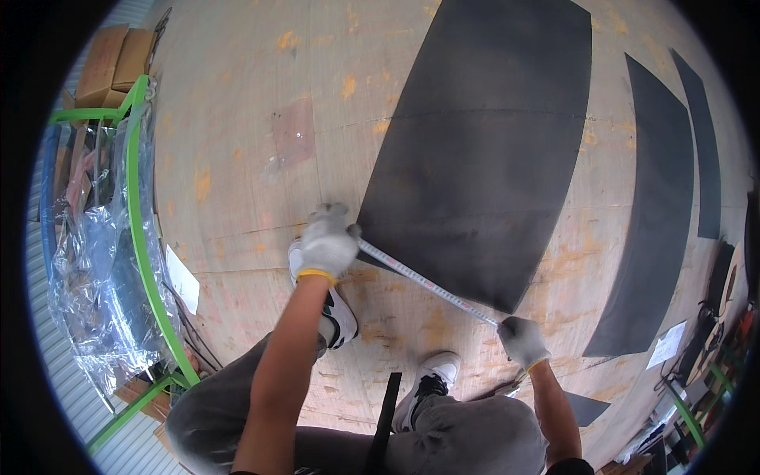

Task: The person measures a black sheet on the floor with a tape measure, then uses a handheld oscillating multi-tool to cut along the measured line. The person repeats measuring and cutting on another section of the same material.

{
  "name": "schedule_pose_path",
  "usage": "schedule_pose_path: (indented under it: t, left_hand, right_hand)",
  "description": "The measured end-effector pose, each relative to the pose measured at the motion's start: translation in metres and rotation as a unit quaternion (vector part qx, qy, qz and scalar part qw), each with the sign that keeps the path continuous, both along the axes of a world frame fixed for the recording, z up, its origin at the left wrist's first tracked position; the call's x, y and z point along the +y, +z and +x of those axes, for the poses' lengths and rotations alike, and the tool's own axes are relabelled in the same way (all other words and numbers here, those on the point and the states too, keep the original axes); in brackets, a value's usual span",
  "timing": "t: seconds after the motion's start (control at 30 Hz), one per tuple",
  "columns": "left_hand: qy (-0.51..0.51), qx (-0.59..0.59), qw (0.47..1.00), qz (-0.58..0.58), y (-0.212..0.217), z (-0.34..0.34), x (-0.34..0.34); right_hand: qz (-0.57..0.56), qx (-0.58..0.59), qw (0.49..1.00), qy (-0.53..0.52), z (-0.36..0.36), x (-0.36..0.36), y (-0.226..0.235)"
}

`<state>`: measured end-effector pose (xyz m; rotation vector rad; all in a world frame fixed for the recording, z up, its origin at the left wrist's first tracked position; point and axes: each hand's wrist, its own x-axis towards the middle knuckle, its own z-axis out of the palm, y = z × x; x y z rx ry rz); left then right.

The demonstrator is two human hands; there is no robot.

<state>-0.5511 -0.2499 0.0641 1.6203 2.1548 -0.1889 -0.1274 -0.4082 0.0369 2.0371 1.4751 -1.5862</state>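
A white tape measure blade [427, 283] with small markings is stretched slantwise along the near edge of a large black sheet [483, 142]. My left hand [330, 241], in a white knit glove with a yellow cuff, is closed on the blade's left end by the sheet's near left corner. My right hand [523, 341], gloved alike, grips the other end just below the near right corner. Neither the tape's case nor its hook can be made out. The sheet lies flat on the worn wooden floor [261, 253].
Two narrower black sheets, a wide strip [653, 214] and a slim strip [703, 150], lie to the right. A small black offcut [584, 408] is near my right forearm. At left stands a green metal frame [141, 214] with clear plastic wrap [103, 293] and cardboard boxes [107, 63].
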Motion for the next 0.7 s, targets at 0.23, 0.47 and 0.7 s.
schedule_pose_path:
  t: [0.23,0.47,0.7]
  left_hand:
    - [-0.168,-0.086,0.980,-0.062,-0.026,0.111,-0.020]
    - [-0.147,-0.032,0.983,-0.108,-0.039,0.126,-0.019]
    - [-0.149,-0.028,0.983,-0.108,-0.042,0.126,-0.018]
  right_hand:
    - [0.069,-0.005,0.993,0.099,-0.019,0.024,-0.016]
    - [0.036,-0.006,0.994,0.107,0.002,0.024,-0.030]
    - [-0.009,0.004,0.996,0.090,0.005,0.027,-0.028]
